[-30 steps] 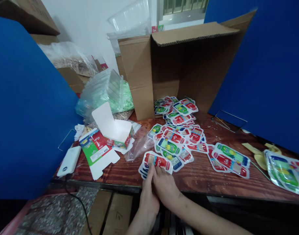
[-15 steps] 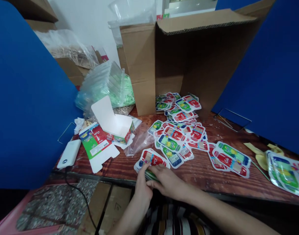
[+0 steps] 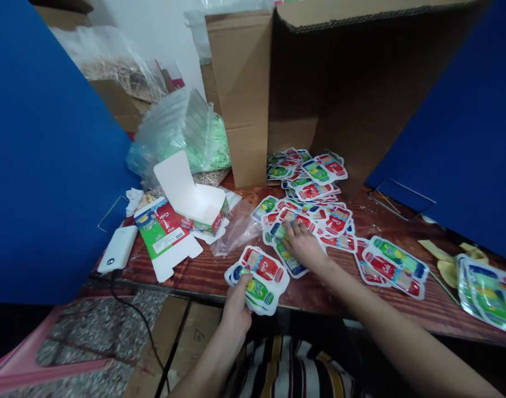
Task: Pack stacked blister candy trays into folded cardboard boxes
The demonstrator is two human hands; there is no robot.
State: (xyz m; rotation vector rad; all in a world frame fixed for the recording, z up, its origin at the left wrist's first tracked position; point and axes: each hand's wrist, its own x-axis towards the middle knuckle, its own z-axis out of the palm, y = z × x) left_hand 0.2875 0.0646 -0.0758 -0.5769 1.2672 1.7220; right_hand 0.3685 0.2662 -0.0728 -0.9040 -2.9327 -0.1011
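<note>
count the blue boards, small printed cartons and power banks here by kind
blue boards: 2
small printed cartons: 2
power bank: 1
total: 5

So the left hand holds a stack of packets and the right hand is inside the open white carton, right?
Not quite: the head view shows the right hand on the loose packets spread on the table, apart from the open white carton. The left hand does hold its stack.

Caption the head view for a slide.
At the table edge, the left hand grips a stack of packets; the right hand touches the loose pile before a box.
</note>
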